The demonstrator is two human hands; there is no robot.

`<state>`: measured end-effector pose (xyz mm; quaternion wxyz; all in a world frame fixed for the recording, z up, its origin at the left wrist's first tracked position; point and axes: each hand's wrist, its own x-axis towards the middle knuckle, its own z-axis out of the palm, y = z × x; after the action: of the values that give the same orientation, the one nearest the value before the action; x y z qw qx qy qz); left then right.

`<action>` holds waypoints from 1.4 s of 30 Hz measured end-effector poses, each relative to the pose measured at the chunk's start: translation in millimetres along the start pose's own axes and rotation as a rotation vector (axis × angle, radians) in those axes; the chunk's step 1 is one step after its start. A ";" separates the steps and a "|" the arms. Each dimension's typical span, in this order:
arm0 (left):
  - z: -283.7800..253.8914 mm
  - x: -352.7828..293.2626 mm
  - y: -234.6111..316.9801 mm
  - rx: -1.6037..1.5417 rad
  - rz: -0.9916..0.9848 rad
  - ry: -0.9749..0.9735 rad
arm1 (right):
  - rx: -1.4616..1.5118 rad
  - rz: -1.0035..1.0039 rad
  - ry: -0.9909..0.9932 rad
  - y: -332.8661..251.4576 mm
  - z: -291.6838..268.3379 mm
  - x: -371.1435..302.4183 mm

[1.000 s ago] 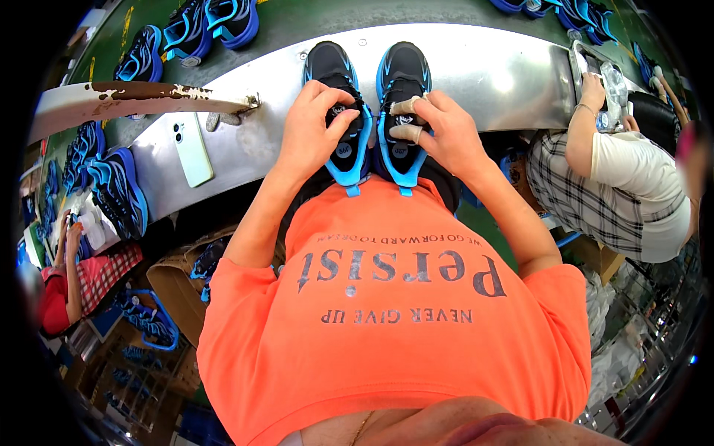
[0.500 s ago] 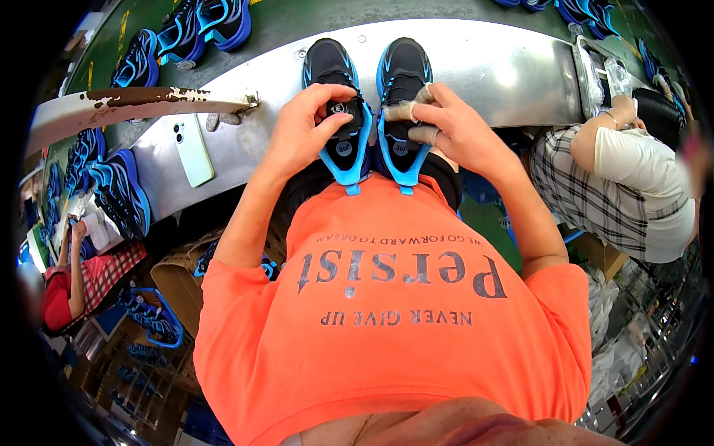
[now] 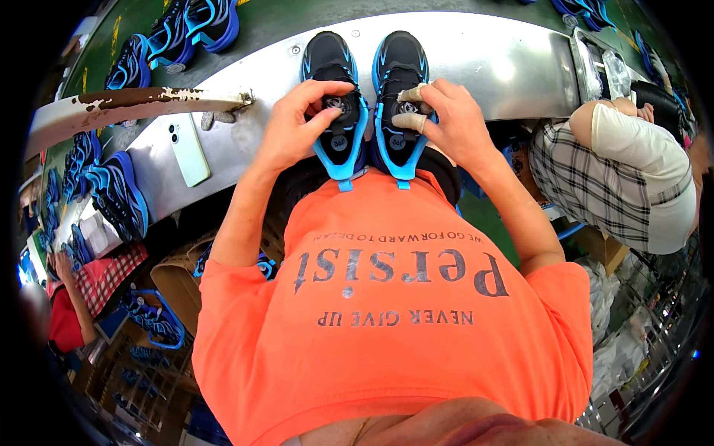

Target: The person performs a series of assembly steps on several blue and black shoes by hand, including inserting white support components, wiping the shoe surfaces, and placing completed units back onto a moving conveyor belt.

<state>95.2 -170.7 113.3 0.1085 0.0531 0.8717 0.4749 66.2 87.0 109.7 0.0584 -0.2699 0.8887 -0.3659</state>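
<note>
Two black and blue sneakers stand side by side at the metal bench's near edge, toes pointing away from me. My left hand has its thumb and forefinger bent around the tongue of the left sneaker. At the right sneaker, my right hand takes the tongue between thumb and forefinger; pale finger covers sit on those fingertips. Both sneakers have a round dark emblem on the tongue and blue heel loops toward my orange shirt. My remaining fingers are partly hidden.
On the metal bench lie a pale green phone and grey gloves-like scraps. A chipped white bar juts in from the left. More sneakers stand on the green surface beyond. A co-worker in plaid sits at right.
My right fingers have shifted inward onto the right sneaker's tongue, the thumb now over it. The left hand keeps nearly the same hold. The right co-worker's arm has moved.
</note>
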 end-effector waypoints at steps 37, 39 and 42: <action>77.2 -29.1 54.5 -1.200 -0.662 -0.347 | 0.087 0.073 0.078 4.7 -1.1 -17.0; 37.8 -27.1 70.9 -0.848 -0.615 -0.524 | 0.271 0.108 0.032 15.5 -9.2 -11.3; 18.6 -27.2 52.2 0.013 0.011 0.169 | 0.224 0.142 0.134 28.3 -23.8 0.9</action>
<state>125.5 -132.5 151.2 0.0316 0.0183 0.8806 0.4724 45.9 117.9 107.8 0.0543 -0.1733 0.8611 -0.4749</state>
